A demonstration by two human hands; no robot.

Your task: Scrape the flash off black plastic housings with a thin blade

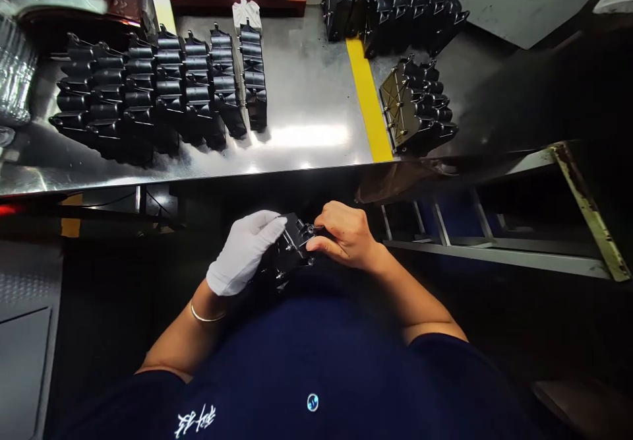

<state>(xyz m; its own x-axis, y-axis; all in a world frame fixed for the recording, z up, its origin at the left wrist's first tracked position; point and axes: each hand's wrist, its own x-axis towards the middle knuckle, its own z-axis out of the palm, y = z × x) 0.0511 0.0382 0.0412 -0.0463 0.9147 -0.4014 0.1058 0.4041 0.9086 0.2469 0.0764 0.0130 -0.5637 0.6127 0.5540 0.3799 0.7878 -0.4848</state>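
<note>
Close to my body, below the bench edge, I hold a black moulded plastic part (295,232) with small round bosses along its side. My left hand (244,249), in a white glove, is closed around its left side, thumb along the upper face. My bare right hand (346,235) has curled fingers, with thumb and forefinger closed at the part's right edge by the bosses. Whether something small is also between those fingers, I cannot tell. The part's lower portion fades into shadow against my dark shirt.
On the metal bench (306,97) several similar black parts (163,84) stand in rows at left. More black parts (395,4) stand at the back right, and a smaller group (420,107) sits beside the yellow strip (368,97). A metal frame (494,249) stands right, below the bench.
</note>
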